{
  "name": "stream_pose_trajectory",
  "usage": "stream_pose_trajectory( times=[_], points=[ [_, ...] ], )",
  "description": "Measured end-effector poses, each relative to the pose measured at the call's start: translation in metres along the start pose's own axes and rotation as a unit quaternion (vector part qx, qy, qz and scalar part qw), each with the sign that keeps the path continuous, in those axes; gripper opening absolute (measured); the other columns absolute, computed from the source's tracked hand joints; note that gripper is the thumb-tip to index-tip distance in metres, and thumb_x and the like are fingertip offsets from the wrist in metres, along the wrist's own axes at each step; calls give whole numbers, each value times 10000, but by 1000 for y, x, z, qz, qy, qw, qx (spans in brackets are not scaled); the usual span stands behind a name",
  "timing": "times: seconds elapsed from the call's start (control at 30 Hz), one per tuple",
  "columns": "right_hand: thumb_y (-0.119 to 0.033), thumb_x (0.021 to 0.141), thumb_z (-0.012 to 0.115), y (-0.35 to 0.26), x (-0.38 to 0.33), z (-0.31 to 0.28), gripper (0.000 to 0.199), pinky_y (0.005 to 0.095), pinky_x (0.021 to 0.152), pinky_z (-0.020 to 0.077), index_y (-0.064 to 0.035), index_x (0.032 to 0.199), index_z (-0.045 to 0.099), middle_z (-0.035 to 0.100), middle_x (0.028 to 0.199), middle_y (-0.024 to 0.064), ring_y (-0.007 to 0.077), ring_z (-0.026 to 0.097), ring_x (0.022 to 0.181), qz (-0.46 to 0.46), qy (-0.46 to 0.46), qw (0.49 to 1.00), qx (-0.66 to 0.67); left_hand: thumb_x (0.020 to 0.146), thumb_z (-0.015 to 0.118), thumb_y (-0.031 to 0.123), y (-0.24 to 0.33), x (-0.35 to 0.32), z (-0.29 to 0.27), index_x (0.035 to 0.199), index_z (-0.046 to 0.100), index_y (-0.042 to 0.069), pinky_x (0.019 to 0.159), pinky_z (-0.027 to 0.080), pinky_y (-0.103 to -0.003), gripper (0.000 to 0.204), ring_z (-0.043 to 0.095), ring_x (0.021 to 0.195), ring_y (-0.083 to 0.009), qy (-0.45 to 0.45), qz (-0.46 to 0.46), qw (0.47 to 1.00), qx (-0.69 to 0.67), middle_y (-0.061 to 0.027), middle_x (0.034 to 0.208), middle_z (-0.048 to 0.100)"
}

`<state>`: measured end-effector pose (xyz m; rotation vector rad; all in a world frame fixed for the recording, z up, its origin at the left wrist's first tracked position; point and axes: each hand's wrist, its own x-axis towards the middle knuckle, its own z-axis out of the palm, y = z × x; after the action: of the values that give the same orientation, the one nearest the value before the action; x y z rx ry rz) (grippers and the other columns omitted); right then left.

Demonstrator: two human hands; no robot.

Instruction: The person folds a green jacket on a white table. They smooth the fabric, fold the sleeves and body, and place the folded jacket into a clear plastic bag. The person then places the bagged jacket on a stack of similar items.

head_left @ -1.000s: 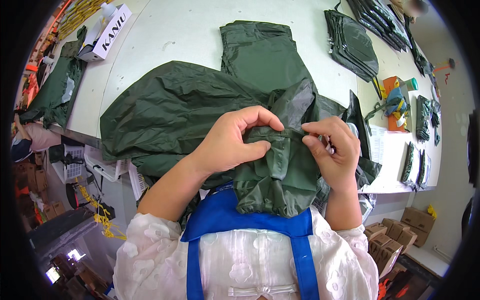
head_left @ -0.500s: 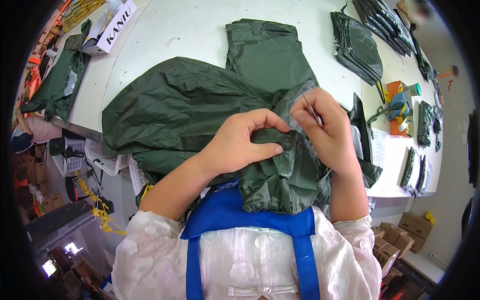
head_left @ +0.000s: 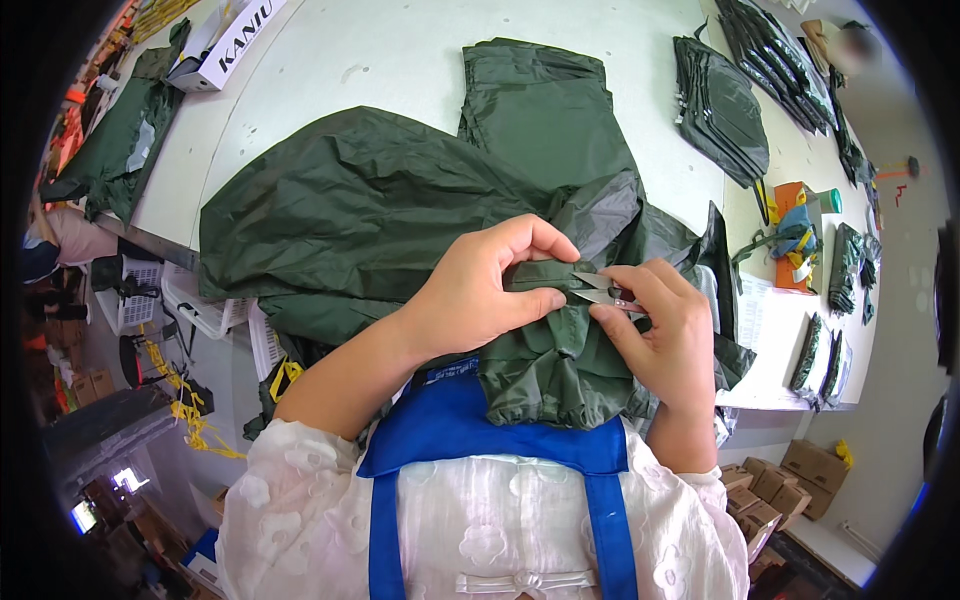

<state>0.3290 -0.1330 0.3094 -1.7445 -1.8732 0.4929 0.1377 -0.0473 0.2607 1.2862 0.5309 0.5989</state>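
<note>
A dark green, thin waterproof-looking garment [head_left: 350, 205] is spread across the table edge and drawn up to my blue apron. My left hand [head_left: 495, 280] pinches a folded seam of it between thumb and fingers. In my right hand [head_left: 660, 315] are small metal thread snips [head_left: 605, 292], held between thumb and fingers. Their blades are apart and lie at the seam, just right of my left fingertips. A gathered, elasticated part of the garment hangs below the seam over the apron. Behind it, a folded green piece of the same cloth [head_left: 535, 110] lies on the table.
Stacked dark green packs [head_left: 725, 110] lie at the far right of the white table [head_left: 330, 60]. An orange box [head_left: 795, 240] with blue and yellow things stands nearer. A white box [head_left: 225, 50] sits at far left. White baskets [head_left: 205, 300] are below the left edge, cartons [head_left: 770, 490] lower right.
My right hand has turned and come down, bringing the snips from a raised position to the seam with their blades toward it. The left hand keeps its pinch in almost the same place.
</note>
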Motion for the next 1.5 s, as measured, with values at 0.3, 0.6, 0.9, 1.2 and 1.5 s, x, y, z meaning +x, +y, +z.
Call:
stream_pose_trajectory(
  times=[0.3,0.6,0.9,1.2,1.5],
  points=[
    [-125,706,766,5,2,15,234,299,539,445,-56,918,692,585,720,56,188,567,589,0,40,999,31,777,701,-43,-1,-3,1,1141,452,36,809,450,-226,448,584,917,-76,25,-34,999,23,-51,973,626],
    [-179,733,795,52,15,22,422,195,636,359,1,1076,628,575,878,-13,40,424,712,116,-98,898,413,774,710,-38,-4,-2,-5,1140,458,41,817,451,-234,451,585,932,-87,20,-39,999,-3,-61,998,630],
    [-136,901,538,336,137,-110,331,319,847,487,36,1184,530,592,1084,106,204,572,943,165,195,819,514,797,702,155,-59,-31,-59,1318,429,69,1034,363,-393,594,417,1272,-300,154,12,891,426,-137,1394,415],
    [-58,904,487,295,131,-73,340,332,826,539,26,1232,460,488,1305,178,310,593,1068,126,260,885,366,640,825,264,-135,-81,-80,1386,362,131,1060,298,-469,888,319,1300,-364,194,-174,762,592,-114,1441,305],
    [-119,782,719,149,60,133,194,323,664,497,-30,936,642,642,852,117,297,624,756,25,-114,989,90,777,761,195,-185,-129,-175,1460,170,-1,842,483,-425,925,513,1117,-315,745,-164,642,-78,-211,1368,374]
  ],
)
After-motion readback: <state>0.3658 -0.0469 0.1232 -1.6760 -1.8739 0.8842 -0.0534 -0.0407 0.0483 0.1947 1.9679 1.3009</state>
